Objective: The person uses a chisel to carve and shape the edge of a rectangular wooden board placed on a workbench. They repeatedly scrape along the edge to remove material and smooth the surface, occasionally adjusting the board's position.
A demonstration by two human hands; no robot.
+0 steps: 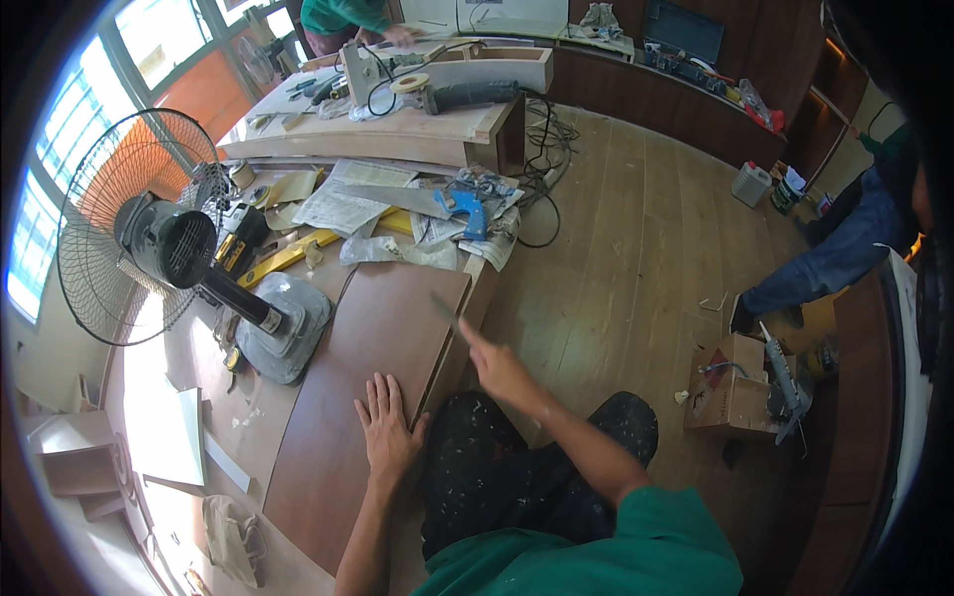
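A room in the thick of joinery work, running as a workshop!
Here's the worktop [273, 407], a brown board [373, 318] across it, a handsaw [422, 202] over newspapers [328, 211], a yellow spirit level [293, 256] close by, a fan [174, 238] near tall windows [79, 99]. Behind, a second worktop [397, 141] carries a corded-looking power tool [472, 96], and cables [556, 154] sprawl over the plank floor [606, 258]! Dark wood cabinetry [616, 94] lines the far side, an open case [686, 38] on top; to the right, a caulking gun [783, 368] at a cardboard box [730, 397]. Two other people, one at the top edge [343, 15], one at the right [840, 243], share the space. Home or office? Can't tell!
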